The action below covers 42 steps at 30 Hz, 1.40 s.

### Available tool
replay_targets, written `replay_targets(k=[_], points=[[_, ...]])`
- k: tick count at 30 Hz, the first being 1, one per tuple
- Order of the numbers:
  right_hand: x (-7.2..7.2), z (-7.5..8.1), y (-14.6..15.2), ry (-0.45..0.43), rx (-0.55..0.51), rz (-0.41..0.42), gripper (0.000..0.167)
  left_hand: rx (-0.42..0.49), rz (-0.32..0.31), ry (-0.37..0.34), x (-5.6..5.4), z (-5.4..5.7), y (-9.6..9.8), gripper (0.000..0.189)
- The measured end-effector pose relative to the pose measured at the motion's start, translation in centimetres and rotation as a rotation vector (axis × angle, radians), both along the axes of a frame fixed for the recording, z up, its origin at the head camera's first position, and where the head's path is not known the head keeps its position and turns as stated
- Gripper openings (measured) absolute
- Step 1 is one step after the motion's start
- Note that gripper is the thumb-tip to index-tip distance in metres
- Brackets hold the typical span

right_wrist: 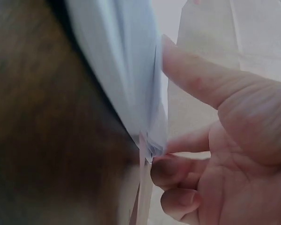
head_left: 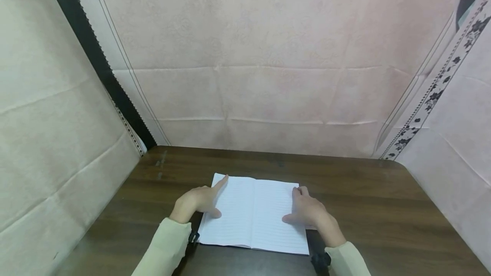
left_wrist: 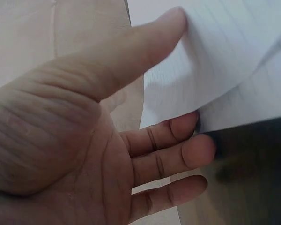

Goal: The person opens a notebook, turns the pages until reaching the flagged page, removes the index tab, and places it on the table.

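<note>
An open notebook (head_left: pixel 238 212) with white ruled pages lies on the brown table. At its left edge is my left hand (head_left: pixel 199 201), index finger stretched along the page's upper corner and thumb resting on the paper. In the left wrist view, the other fingers (left_wrist: pixel 199 150) extend nearly straight by the page edge. My right hand (head_left: pixel 308 208) grips the right edge: the thumb (right_wrist: pixel 178 58) lies on the page, and curled fingers (right_wrist: pixel 171 171) meet the edges of the page stack (right_wrist: pixel 126 70). A thin pinkish strip (right_wrist: pixel 141 183) shows below the stack; its kind is unclear.
The brown wooden table (head_left: pixel 126 225) extends around the notebook. A pale cloth (head_left: pixel 268 76) hangs behind it, with further cloth panels on the left (head_left: pixel 57 139) and right (head_left: pixel 456 139). A dark strip (head_left: pixel 99 67) runs down the left corner.
</note>
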State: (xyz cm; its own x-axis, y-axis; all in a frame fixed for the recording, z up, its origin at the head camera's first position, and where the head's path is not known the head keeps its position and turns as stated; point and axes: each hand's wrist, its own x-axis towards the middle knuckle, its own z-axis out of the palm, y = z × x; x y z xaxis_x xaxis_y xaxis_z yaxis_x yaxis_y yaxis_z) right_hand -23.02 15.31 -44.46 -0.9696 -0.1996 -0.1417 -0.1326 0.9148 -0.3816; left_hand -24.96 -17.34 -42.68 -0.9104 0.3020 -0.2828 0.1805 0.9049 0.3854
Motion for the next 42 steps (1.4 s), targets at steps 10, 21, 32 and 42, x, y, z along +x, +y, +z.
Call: replay_targets(k=[10,21,32,42], points=[[0.1,0.3,-0.1,-0.011,0.045,-0.032,0.091,0.005,-0.02,-0.027,0.1,0.1,-0.1,0.104],[0.5,0.8,-1.0,-0.005,0.061,-0.058,0.078,-0.004,-0.012,-0.032,0.2,0.4,0.0,0.103],[0.6,0.6,-1.1,-0.016,0.009,-0.062,0.079,-0.005,-0.009,-0.043,0.1,0.2,0.0,0.102],[-0.1,1.1,-0.6,0.122,-0.201,-0.149,0.069,-0.048,-0.065,-0.035,0.1,0.2,-0.1,0.08]])
